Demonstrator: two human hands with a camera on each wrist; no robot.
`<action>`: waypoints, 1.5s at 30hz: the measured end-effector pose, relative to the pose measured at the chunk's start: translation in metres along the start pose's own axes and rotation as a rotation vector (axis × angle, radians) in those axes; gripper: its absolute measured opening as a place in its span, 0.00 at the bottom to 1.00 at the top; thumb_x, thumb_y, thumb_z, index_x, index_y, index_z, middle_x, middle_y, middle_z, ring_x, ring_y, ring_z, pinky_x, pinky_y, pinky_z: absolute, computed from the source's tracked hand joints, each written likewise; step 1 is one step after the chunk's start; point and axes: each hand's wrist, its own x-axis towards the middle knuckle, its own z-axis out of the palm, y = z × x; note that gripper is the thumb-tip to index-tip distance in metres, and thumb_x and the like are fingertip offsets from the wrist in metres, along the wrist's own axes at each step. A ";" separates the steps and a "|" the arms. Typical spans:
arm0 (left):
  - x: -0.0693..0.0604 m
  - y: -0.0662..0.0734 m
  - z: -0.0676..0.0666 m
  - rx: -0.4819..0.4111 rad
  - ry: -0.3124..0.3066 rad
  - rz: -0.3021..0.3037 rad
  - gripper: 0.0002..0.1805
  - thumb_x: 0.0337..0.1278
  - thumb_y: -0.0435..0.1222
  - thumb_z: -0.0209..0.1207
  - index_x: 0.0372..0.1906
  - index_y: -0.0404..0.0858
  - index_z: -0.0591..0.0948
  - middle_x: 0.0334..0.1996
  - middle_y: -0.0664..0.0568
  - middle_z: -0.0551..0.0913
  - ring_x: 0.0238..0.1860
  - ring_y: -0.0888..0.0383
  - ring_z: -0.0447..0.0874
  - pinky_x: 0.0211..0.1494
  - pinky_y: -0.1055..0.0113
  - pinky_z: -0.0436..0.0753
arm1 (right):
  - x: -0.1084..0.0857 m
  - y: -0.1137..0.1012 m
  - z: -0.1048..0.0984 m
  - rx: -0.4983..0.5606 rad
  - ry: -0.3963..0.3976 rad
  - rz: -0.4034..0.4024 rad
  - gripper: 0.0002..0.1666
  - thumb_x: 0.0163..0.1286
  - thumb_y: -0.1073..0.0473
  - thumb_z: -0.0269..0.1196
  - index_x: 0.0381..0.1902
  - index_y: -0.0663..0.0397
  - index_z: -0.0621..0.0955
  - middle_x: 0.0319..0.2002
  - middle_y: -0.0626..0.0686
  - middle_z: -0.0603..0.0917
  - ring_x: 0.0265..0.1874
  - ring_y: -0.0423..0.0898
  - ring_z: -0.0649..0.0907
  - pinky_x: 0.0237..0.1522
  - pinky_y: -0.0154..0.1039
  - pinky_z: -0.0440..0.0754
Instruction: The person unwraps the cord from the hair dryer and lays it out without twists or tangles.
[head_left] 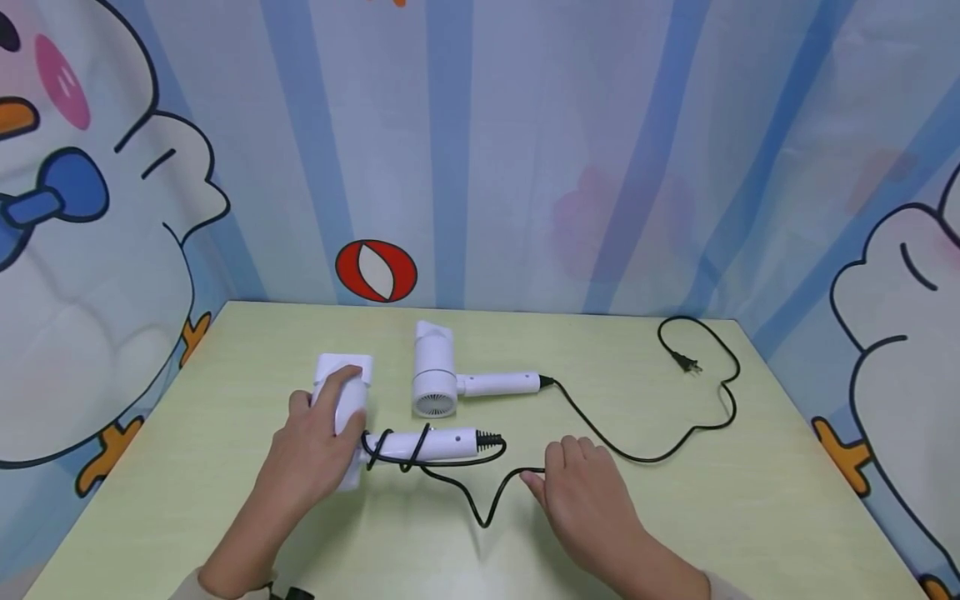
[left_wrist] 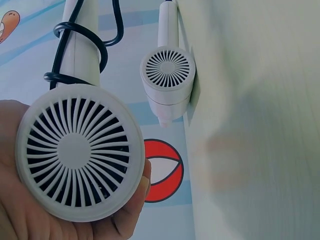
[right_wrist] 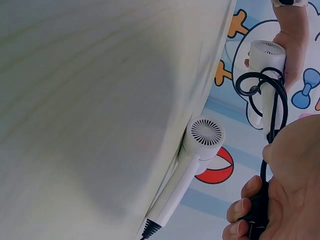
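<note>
My left hand (head_left: 311,446) grips the barrel of a white hair dryer (head_left: 444,444), whose handle points right. Its black cord (head_left: 485,525) is looped loosely round that handle, then dips and runs across to my right hand (head_left: 592,504). The right hand's fingers are curled round the cord's end, where a black plug (right_wrist: 257,207) shows in the right wrist view. In the left wrist view, the held dryer's round slotted grille (left_wrist: 75,152) faces the camera. Behind it, a second white hair dryer (head_left: 433,367) lies on the table, apart from both hands.
The second dryer's black cord (head_left: 637,459) curves across the right of the light table (head_left: 262,350), and its plug (head_left: 684,361) lies near the back right corner. A patterned curtain (head_left: 510,167) with cartoon figures closes off the back and sides.
</note>
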 end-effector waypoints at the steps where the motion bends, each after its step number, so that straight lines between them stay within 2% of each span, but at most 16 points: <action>1: 0.000 0.000 0.000 0.001 0.000 -0.001 0.32 0.73 0.50 0.49 0.78 0.58 0.57 0.57 0.30 0.66 0.35 0.40 0.79 0.27 0.59 0.78 | 0.000 0.000 0.001 -0.003 0.002 0.001 0.27 0.73 0.42 0.60 0.25 0.54 0.65 0.23 0.49 0.60 0.23 0.47 0.63 0.30 0.39 0.61; 14: 0.000 -0.002 -0.002 -0.009 -0.008 -0.010 0.32 0.73 0.50 0.49 0.78 0.58 0.57 0.58 0.30 0.66 0.37 0.40 0.80 0.27 0.60 0.79 | 0.007 0.009 0.014 -0.074 0.054 -0.016 0.29 0.73 0.42 0.57 0.22 0.55 0.64 0.21 0.50 0.59 0.21 0.49 0.64 0.27 0.40 0.63; 20: -0.001 -0.003 -0.004 -0.024 -0.011 -0.014 0.32 0.73 0.51 0.49 0.78 0.60 0.57 0.58 0.31 0.66 0.37 0.40 0.80 0.28 0.60 0.79 | 0.017 0.014 0.021 -0.085 0.015 0.007 0.31 0.73 0.42 0.62 0.21 0.55 0.64 0.20 0.50 0.59 0.20 0.48 0.62 0.27 0.40 0.63; 27: -0.002 -0.002 -0.005 -0.017 -0.016 -0.008 0.32 0.73 0.51 0.49 0.78 0.60 0.57 0.59 0.31 0.66 0.37 0.40 0.80 0.28 0.59 0.78 | 0.026 0.018 0.029 -0.099 -0.043 0.040 0.32 0.74 0.42 0.61 0.21 0.56 0.64 0.19 0.51 0.59 0.20 0.48 0.61 0.25 0.40 0.61; 35: -0.005 -0.003 -0.005 -0.013 -0.030 -0.008 0.33 0.73 0.51 0.50 0.78 0.61 0.56 0.59 0.32 0.66 0.38 0.41 0.79 0.29 0.58 0.78 | 0.033 0.023 0.032 -0.099 -0.013 0.062 0.31 0.73 0.43 0.62 0.21 0.56 0.63 0.19 0.51 0.59 0.20 0.48 0.61 0.25 0.40 0.60; 45: -0.006 -0.004 -0.007 -0.006 -0.026 0.001 0.33 0.73 0.51 0.50 0.78 0.61 0.56 0.59 0.32 0.66 0.40 0.40 0.80 0.30 0.58 0.80 | 0.040 0.027 0.032 -0.082 -0.007 0.101 0.30 0.73 0.44 0.63 0.22 0.58 0.66 0.20 0.52 0.63 0.20 0.49 0.64 0.25 0.42 0.64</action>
